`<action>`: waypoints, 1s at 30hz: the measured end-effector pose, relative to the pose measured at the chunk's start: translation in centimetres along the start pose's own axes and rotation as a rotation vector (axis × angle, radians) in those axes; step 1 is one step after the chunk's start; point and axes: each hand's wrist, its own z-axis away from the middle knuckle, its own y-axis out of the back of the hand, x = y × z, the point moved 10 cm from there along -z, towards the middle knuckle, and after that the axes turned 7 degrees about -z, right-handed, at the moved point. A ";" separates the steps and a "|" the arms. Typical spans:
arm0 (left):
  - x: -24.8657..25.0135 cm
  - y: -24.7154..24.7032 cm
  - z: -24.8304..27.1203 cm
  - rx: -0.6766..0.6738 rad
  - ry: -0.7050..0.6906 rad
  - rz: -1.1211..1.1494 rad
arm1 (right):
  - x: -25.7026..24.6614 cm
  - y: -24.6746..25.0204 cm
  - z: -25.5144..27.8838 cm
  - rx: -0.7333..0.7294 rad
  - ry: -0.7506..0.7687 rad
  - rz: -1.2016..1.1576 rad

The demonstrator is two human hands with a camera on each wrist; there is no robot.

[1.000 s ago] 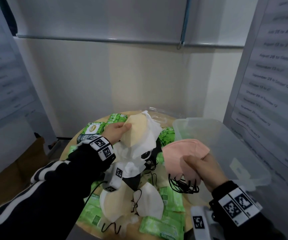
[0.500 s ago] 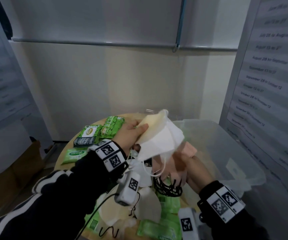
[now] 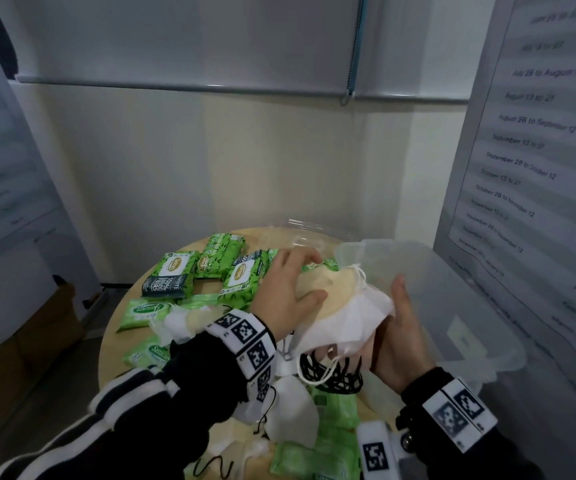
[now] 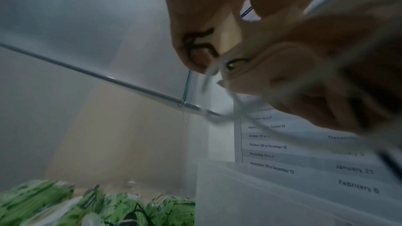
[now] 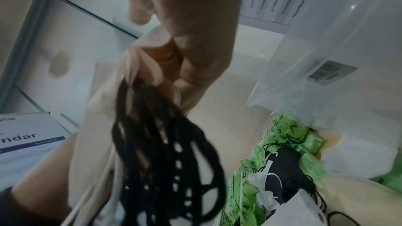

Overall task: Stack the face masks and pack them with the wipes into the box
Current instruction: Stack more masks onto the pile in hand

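Both hands hold one stack of face masks at the near rim of the clear plastic box. My left hand lies on top, fingers and thumb curled round the cream mask, with a white mask under it. My right hand grips the stack from below and the side. Black ear loops hang beneath. In the right wrist view my right hand grips the pinkish mask and the black loops. In the left wrist view my fingertips pinch the cream mask's edge.
Several green wipes packs lie on the round wooden table to the left and behind. More loose masks and wipes lie near the front edge. A black mask rests on wipes. Walls and paper sheets stand close on the right.
My left hand has carried the cream and white masks to the right onto the pink mask in my right hand. Both hands now meet at the box's rim.
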 end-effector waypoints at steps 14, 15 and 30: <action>0.3 -0.5 1.4 -0.177 -0.037 -0.093 | 0.8 2.0 -0.5 0.131 0.021 0.176; 0.4 -1.0 1.6 -0.223 -0.036 -0.124 | 0.7 2.0 -0.6 0.139 0.024 0.193; -5.3 4.7 1.5 0.239 0.325 0.291 | -0.7 3.4 0.2 0.179 0.132 0.262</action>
